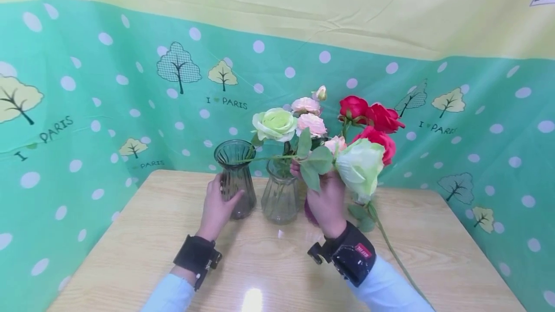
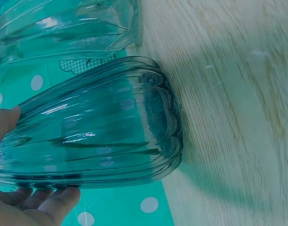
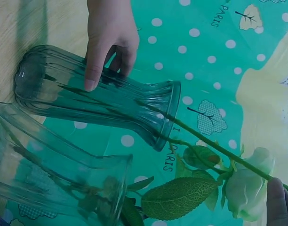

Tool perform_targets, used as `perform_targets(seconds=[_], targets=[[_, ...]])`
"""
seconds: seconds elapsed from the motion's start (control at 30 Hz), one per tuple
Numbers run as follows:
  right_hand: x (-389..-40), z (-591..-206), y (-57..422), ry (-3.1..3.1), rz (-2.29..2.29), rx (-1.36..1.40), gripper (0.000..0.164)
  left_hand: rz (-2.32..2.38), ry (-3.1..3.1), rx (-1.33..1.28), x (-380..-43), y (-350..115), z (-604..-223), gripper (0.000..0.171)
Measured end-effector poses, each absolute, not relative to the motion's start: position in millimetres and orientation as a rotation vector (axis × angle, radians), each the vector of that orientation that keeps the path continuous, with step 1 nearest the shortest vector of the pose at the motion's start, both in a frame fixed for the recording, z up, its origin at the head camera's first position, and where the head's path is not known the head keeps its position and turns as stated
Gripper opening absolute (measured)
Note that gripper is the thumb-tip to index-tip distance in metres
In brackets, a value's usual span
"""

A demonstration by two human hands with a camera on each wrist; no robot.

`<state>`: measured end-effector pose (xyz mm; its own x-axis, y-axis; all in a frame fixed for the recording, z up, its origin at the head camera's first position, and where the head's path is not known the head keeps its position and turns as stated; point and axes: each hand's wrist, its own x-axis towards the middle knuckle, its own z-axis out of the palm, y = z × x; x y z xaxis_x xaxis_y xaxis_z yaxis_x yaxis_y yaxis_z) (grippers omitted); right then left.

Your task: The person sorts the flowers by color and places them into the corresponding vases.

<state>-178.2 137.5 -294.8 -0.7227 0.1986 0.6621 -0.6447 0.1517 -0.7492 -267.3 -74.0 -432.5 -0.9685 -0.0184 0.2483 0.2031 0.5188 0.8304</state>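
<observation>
My left hand (image 1: 217, 208) grips the dark grey glass vase (image 1: 238, 189), thumb on one side and fingers on the other; the vase stands on the table. A pale green rose (image 1: 275, 125) leans out of its mouth to the right. My right hand (image 1: 328, 201) pinches a green flower stem (image 3: 214, 147) with broad leaves (image 1: 318, 160). That stem runs left, and its tip shows through the glass just inside the grey vase's mouth. A larger pale green rose (image 1: 360, 165) overlaps the right hand's outer side. Between the hands stands a clear glass vase (image 1: 279, 201).
Pink flowers (image 1: 311, 124) rise behind the clear vase's mouth. Red roses (image 1: 381, 119) stand at the right, and part of a purple vase (image 1: 310, 213) shows behind my right hand. Another stem (image 1: 399, 256) slants toward the table's front right. A patterned curtain (image 1: 130, 71) hangs behind.
</observation>
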Motion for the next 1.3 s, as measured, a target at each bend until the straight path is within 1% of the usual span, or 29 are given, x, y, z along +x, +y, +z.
perform_targets(seconds=[0.17,0.37,0.43,0.53,0.67,0.73,0.87,0.93,1.0,1.1,1.3], targets=[[-187,-287,130,-1.881,1.628,0.37,0.015,-1.437,-2.525,-0.151,-267,-75,-432,0.085],[-195,-283,118,-1.914,1.833,0.28,0.019,-1.436,-2.531,-0.14,-267,-75,-434,0.084],[-198,-282,114,-1.899,1.889,0.269,0.016,-1.434,-2.527,-0.145,-267,-75,-434,0.084],[-204,-283,109,-1.948,1.786,0.225,0.011,-1.426,-2.519,-0.156,-267,-75,-434,0.084],[-214,-286,105,-1.99,1.606,0.244,0.008,-1.426,-2.506,-0.167,-268,-75,-435,0.084],[-219,-289,103,-1.988,1.574,0.285,0.009,-1.431,-2.499,-0.168,-268,-75,-435,0.084],[-228,-295,98,-2.029,1.53,0.351,0.02,-1.425,-2.493,-0.173,-268,-75,-435,0.083],[-231,-298,96,-2.083,1.524,0.348,0.018,-1.42,-2.495,-0.173,-267,-74,-435,0.084],[-234,-300,93,-2.112,1.514,0.336,0.021,-1.416,-2.5,-0.172,-267,-74,-435,0.084],[-237,-304,90,-2.151,1.491,0.308,0.021,-1.411,-2.501,-0.172,-266,-74,-434,0.084],[-243,-309,86,-2.184,1.41,0.35,0.023,-1.394,-2.495,-0.175,-266,-73,-434,0.083]])
